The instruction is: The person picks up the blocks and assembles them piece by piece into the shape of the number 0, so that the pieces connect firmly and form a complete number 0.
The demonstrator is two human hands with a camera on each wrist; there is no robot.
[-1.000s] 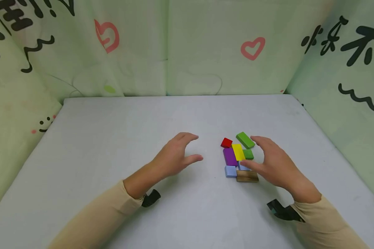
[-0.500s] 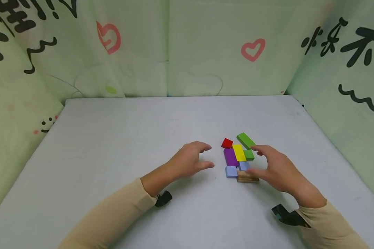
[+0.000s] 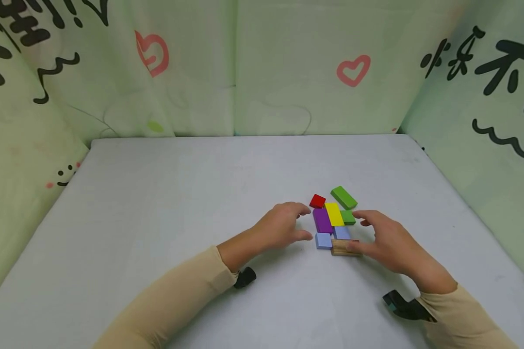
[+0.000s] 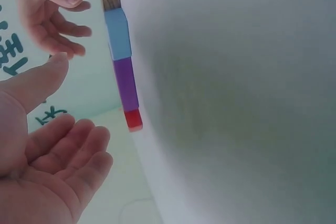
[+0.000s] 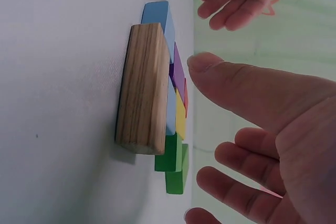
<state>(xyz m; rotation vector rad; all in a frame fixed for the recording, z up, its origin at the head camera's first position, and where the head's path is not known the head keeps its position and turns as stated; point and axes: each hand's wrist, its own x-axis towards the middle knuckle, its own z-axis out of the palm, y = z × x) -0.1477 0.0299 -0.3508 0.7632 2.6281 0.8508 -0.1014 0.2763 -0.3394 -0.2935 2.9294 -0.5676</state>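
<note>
Coloured rectangular block cluster (image 3: 334, 214) on white surface (image 3: 179, 184), right of centre. Right hand (image 3: 390, 244) beside brown wood-grain oblong block (image 5: 143, 90), left hand (image 3: 280, 227) just off purple oblong block (image 3: 321, 221); both in wide C-shapes, nothing held. Small red block (image 3: 317, 201) askew at far-left corner.

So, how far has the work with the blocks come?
Done: the blocks lie clustered together. In hand: nothing; the left hand and right hand hover on either side. Remaining, perhaps: straightening, since the red block and longer green block sit askew.
</note>
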